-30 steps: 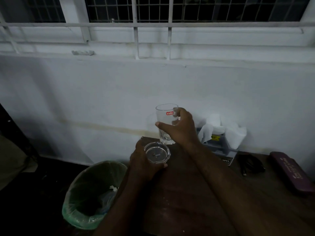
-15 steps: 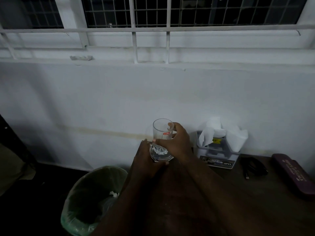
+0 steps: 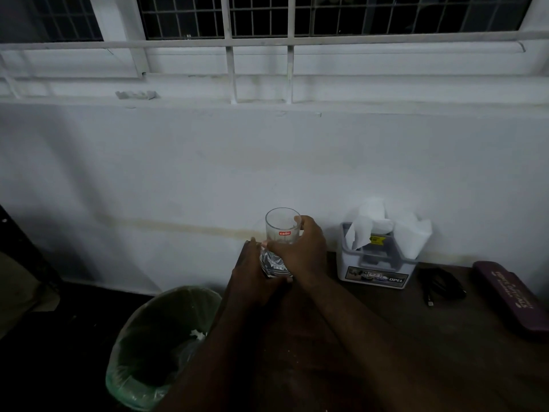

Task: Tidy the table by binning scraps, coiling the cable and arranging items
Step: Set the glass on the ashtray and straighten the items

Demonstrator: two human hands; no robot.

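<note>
At the far left corner of the wooden table (image 3: 386,337), against the white wall: one clear drinking glass (image 3: 280,226), red label, upright, standing on or just above a small cut-glass dish (image 3: 272,264); whether it has fully seated cannot be told. Right hand (image 3: 303,251) wraps the glass from the right side, fingers curled round its body. Left hand (image 3: 252,272) cups the dish from the left, fingers curled against its edge.

Item: grey tissue holder (image 3: 375,263), white tissues standing out of it, just right of the hands, at the wall.
Item: black cable (image 3: 439,283), lying in a loose bundle right of the holder; appears gathered, though neatness is hard to judge in the dim light.
Item: dark maroon case (image 3: 508,295), far right, angled along the table.
Item: bin (image 3: 160,349) with green liner, on the floor left of the table, a white scrap visible inside.

Status, as judged: scraps seemingly binned; no loose scraps evident on the tabletop; arranging under way, glass and dish being placed together. Remaining: release of glass; possibly straightening the case and cable.
</note>
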